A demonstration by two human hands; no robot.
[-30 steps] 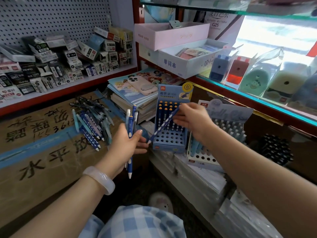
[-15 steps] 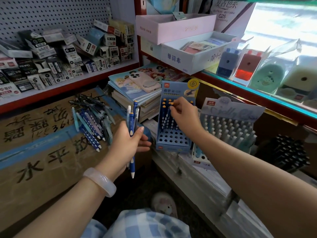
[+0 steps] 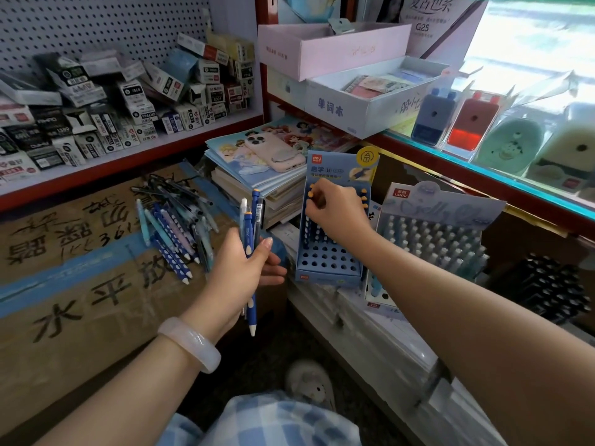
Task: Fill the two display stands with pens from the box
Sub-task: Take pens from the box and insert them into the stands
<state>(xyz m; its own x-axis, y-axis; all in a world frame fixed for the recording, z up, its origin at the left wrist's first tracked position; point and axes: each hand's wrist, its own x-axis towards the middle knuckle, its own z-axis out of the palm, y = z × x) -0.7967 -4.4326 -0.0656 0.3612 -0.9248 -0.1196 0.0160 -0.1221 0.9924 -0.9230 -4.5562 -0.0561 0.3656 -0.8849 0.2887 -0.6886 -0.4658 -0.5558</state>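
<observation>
Behind the right hand (image 3: 335, 210), stand's (image 3: 328, 262) pens hidden.

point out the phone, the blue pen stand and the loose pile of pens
phone (image 3: 277, 150): head view, on its pink back below the lenses
blue pen stand (image 3: 325, 262): head view, on the empty front holes
loose pile of pens (image 3: 175, 233): head view, on the middle of the dotted blue pens

pink phone (image 3: 276, 151) on notebooks (image 3: 257, 175), pegboard (image 3: 96, 24)
</observation>
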